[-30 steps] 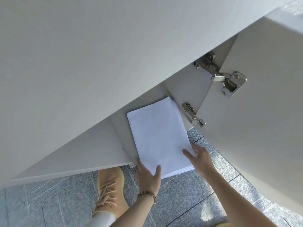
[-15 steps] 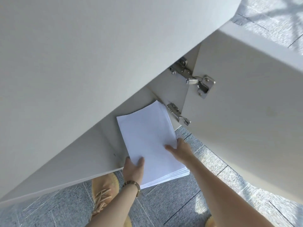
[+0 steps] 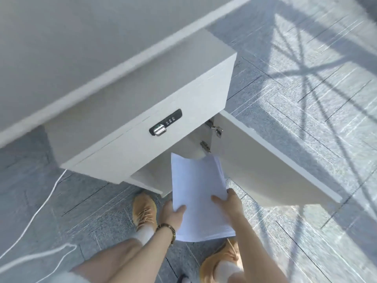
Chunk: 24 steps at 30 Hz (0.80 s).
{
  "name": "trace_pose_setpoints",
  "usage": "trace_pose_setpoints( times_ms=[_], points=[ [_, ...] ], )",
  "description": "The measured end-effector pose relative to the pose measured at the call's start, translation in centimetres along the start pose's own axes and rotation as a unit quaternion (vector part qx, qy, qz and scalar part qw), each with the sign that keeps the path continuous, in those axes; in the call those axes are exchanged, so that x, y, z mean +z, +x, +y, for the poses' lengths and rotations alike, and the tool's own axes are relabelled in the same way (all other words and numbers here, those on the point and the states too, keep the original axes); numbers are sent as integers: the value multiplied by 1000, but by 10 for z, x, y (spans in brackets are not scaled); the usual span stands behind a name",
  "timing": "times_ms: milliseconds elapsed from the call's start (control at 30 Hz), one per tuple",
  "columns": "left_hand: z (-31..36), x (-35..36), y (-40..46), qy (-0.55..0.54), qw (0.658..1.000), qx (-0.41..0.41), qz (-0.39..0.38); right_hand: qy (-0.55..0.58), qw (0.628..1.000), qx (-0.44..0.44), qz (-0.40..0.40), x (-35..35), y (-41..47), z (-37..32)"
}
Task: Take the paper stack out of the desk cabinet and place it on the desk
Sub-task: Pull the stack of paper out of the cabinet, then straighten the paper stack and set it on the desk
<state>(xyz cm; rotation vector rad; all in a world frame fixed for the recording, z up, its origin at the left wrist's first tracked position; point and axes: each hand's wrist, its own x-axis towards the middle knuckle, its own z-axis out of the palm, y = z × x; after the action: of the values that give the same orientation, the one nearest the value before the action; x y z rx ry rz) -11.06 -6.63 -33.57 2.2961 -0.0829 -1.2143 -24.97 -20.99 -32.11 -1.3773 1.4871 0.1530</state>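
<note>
A white paper stack [image 3: 196,193] hangs in front of the open desk cabinet [image 3: 155,111], clear of its opening and bending a little at the far end. My left hand [image 3: 172,217] grips the stack's near left edge, thumb on top. My right hand [image 3: 229,205] clamps the right edge, thumb across the top sheet. The white desk [image 3: 67,43] fills the upper left, its top bare where visible. The cabinet stands under its front edge.
The cabinet door [image 3: 271,166] stands open to the right, its hinges showing. A black combination lock [image 3: 165,125] sits on the drawer front above. White cables [image 3: 36,219] run over the grey carpet on the left. My tan shoes [image 3: 143,210] stand just below the cabinet.
Both hands closed on the stack and drew it out of the cabinet toward me. My view rose and pulled back, so the desk top and cabinet front now show.
</note>
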Motion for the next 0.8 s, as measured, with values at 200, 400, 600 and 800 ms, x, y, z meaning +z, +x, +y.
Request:
trace_pose_setpoints(
  times_ms=[200, 400, 600, 800],
  points=[
    [24, -37, -127, -103, 992, 61, -26, -4, 997, -49, 61, -61, -133, -21],
    [40, -102, -273, -178, 967, 141, -118, 15, 980, -143, 136, -109, -282, -33],
    [22, -167, -391, -204, 931, 284, -106, 125, 937, -286, 159, -124, -427, -46],
    [-13, -248, -490, -280, 882, 372, -66, 225, 905, -352, 76, -111, -551, -69]
  ],
)
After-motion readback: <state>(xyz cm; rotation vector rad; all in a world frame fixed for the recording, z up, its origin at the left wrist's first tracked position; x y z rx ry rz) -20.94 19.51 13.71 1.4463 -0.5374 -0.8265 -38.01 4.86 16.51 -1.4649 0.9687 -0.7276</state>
